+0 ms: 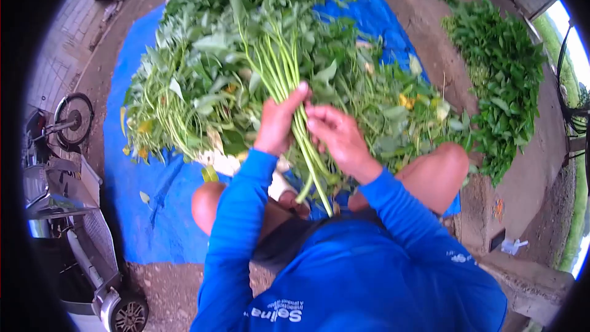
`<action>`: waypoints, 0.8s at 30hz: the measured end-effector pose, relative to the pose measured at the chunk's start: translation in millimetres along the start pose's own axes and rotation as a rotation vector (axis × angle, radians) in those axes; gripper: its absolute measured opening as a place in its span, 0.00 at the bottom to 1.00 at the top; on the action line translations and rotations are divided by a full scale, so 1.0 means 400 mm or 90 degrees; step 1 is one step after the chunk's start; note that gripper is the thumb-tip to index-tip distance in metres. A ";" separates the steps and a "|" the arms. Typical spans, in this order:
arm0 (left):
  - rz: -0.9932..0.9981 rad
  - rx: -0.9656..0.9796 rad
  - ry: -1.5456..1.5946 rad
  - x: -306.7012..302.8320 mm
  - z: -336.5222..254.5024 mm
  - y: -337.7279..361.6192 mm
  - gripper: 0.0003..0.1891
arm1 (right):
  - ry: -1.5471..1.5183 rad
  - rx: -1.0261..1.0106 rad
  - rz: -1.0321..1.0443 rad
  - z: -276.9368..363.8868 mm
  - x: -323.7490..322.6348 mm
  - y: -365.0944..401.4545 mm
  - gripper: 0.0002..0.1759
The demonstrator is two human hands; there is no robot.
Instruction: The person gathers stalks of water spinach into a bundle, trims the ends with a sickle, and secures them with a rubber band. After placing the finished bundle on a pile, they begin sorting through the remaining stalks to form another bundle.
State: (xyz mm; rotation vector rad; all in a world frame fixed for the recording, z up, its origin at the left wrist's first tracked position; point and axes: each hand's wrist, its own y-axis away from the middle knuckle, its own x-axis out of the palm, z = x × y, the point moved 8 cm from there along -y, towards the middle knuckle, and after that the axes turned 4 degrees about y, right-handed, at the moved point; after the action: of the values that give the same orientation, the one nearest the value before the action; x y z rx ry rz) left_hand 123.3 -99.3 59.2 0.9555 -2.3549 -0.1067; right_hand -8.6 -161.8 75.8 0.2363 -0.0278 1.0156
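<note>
Bare ground (169, 295) and grass (576, 215) show an outdoor yard.

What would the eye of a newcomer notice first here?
Probably the bundle of long, light-green plant stems, gripped at the picture's centre in the left hand, with the right hand close beside it. Next, the large heap of green leaves behind it, spread across a bright-blue sheet.

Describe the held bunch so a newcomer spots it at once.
Start at the blue tarp, heaped with greens. Over their near edge, the left hand holds the bunch, with the right hand beside it. Its long, pale, mostly bare stems run side by side, unlike the leafy greens behind.
</note>
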 end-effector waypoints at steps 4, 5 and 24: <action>-0.103 0.128 0.016 -0.038 -0.064 -0.013 0.11 | -0.032 0.046 0.121 -0.031 -0.005 0.027 0.20; -0.120 0.152 0.007 -0.051 -0.090 -0.015 0.11 | -0.053 0.108 0.139 -0.065 -0.017 0.050 0.18; -0.233 0.319 -0.007 -0.153 -0.337 0.076 0.12 | 0.681 0.328 0.042 -0.797 -0.095 0.004 0.18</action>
State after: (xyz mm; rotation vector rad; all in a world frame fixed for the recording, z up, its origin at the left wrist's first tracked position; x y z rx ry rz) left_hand 213.7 -17.3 148.6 1.6214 -2.2297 0.3524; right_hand -57.8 -126.2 -239.5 0.1324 1.2106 1.0968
